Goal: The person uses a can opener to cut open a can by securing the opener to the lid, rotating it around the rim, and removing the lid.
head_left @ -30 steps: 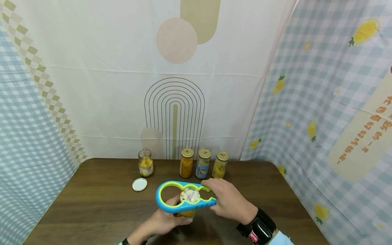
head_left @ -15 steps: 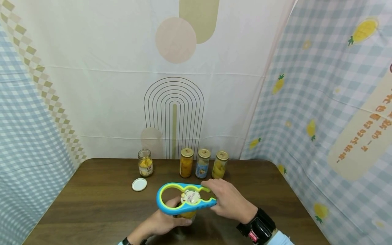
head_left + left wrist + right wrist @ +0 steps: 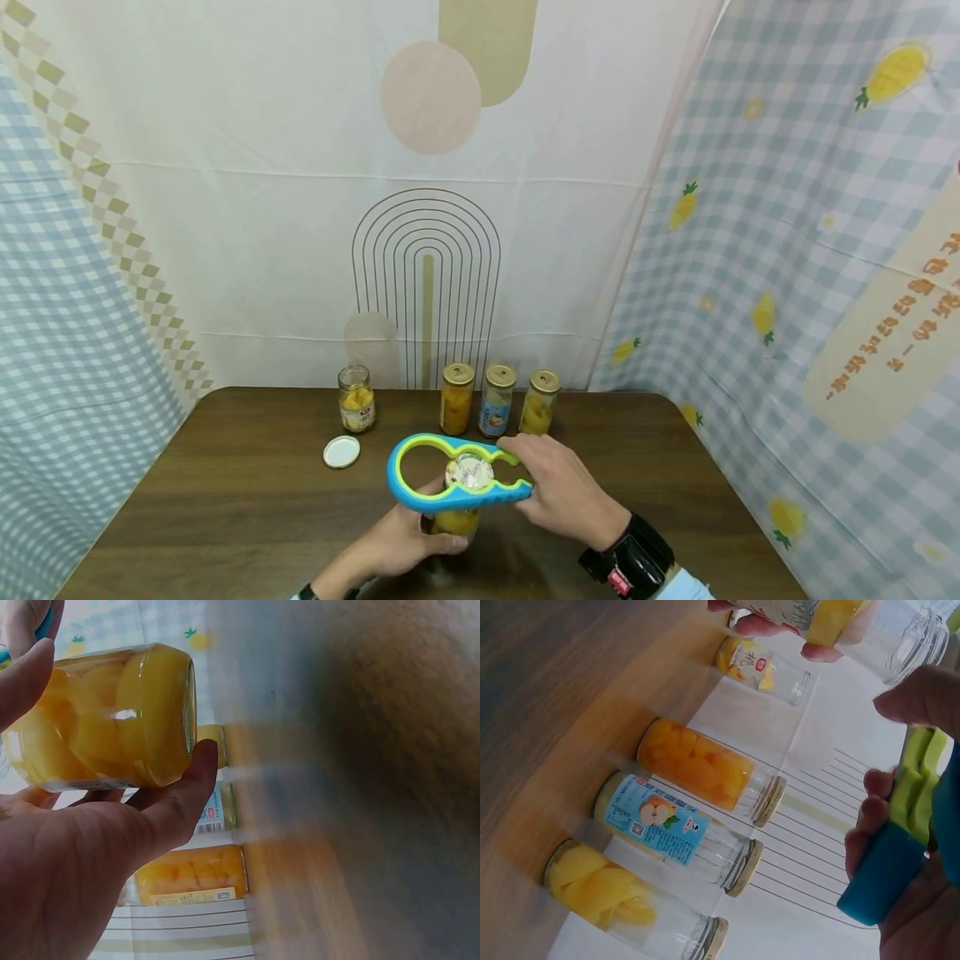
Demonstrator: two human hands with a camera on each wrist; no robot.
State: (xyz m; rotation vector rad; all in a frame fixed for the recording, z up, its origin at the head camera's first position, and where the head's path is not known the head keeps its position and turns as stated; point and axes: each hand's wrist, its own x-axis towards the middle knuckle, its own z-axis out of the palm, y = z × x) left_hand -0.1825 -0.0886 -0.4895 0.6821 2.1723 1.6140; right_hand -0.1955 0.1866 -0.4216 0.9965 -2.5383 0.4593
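Note:
My left hand [image 3: 397, 540] grips a glass jar [image 3: 455, 522] of yellow fruit pieces, its fingers curled round the side. In the left wrist view the jar [image 3: 112, 720] is clear of the table. My right hand [image 3: 564, 492] holds the two handles of a blue and lime-green jar opener [image 3: 480, 497]. Between the opener's inner curves sits a white patterned lid [image 3: 469, 472], over the jar's mouth. Threads on the bare glass neck [image 3: 919, 645] show beside the opener [image 3: 889, 874] in the right wrist view, where the lid is hidden.
At the table's back stand three gold-lidded fruit jars: one orange [image 3: 457, 400], one with a blue label [image 3: 497, 402], one yellow [image 3: 540, 404]. To their left is a lidless jar [image 3: 357, 400], with a white lid [image 3: 342, 452] lying in front. Curtains hang behind and beside the table [image 3: 247, 500].
The opener, with the lid in it, has risen slightly and shifted a little right over the last half second. More of the jar shows beneath it. The left hand has stayed in place.

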